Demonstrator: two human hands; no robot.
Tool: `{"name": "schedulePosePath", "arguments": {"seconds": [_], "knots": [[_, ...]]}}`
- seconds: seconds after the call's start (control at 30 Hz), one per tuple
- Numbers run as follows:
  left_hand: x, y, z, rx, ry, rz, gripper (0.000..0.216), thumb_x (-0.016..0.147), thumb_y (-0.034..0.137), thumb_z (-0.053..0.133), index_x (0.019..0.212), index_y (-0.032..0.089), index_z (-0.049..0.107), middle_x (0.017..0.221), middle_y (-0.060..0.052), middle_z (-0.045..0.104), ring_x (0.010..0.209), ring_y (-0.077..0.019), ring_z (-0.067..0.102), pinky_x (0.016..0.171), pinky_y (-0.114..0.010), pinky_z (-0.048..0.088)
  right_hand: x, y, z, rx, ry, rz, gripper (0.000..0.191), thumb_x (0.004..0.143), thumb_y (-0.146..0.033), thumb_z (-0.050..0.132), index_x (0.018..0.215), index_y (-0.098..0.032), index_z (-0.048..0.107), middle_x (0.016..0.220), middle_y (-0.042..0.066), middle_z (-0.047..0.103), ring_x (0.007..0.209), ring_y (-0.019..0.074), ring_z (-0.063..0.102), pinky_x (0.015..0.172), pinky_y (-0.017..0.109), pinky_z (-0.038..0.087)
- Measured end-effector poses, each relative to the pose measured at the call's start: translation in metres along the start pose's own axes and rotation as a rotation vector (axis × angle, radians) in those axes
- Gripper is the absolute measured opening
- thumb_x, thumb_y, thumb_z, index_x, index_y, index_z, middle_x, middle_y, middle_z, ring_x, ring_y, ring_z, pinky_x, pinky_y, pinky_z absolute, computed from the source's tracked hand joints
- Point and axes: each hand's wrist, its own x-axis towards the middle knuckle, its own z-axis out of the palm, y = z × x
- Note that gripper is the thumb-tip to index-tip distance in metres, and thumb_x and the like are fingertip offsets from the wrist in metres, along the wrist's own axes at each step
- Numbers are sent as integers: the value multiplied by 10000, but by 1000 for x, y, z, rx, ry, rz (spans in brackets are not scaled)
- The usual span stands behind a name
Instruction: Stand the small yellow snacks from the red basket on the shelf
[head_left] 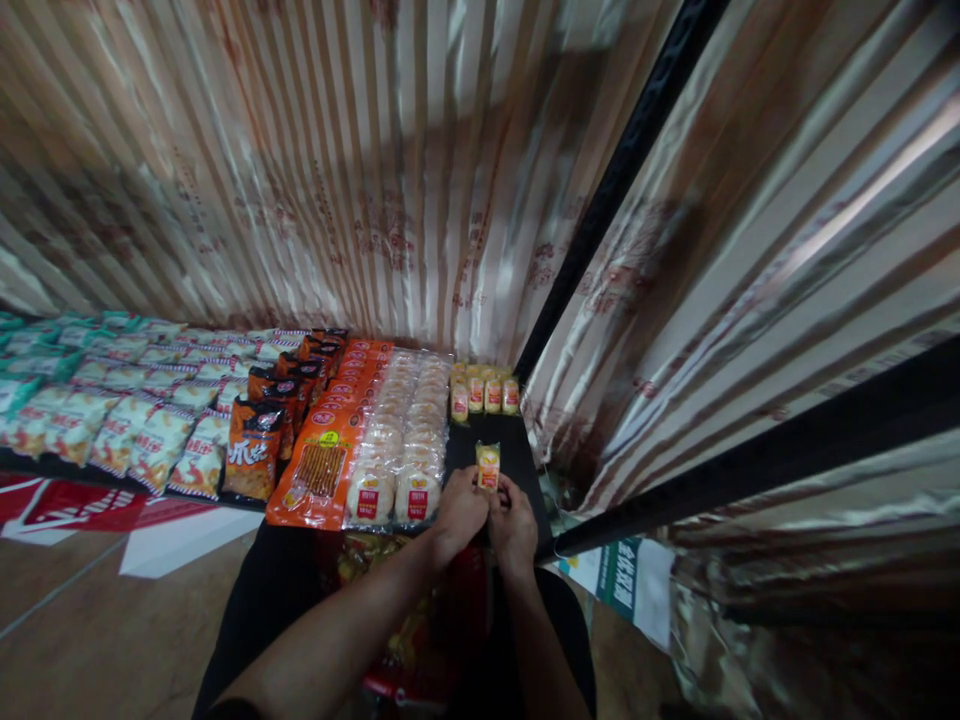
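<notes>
Both of my hands meet at the front edge of a black shelf (525, 455). My left hand (459, 512) and my right hand (513, 520) together pinch a small yellow snack packet (488, 466), held upright above the shelf. A short row of the same small yellow packets (484, 392) stands at the back of the shelf against the curtain. Just left of my hands lie clear packs of round rice crackers (397, 450).
Orange packs of stick snacks (328, 455), dark orange bags (255, 450) and rows of pale and green bags (112, 410) fill the shelf leftward. A striped shiny curtain (337, 180) hangs behind. Black frame bars (622, 170) run at the right. More red packaging (420, 620) sits below my arms.
</notes>
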Motion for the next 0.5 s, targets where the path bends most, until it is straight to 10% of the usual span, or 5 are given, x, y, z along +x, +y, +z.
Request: {"name": "schedulePosePath", "arguments": {"seconds": [0.5], "knots": [[26, 10, 8, -176, -46, -25, 308, 773, 107, 446, 1006, 161, 639, 959, -51, 690, 789, -126, 640, 706, -208, 507, 29, 1, 15, 22, -5, -15, 477, 761, -406, 425, 1095, -143, 642, 989, 113, 648, 738, 181, 618, 726, 314, 493]]}}
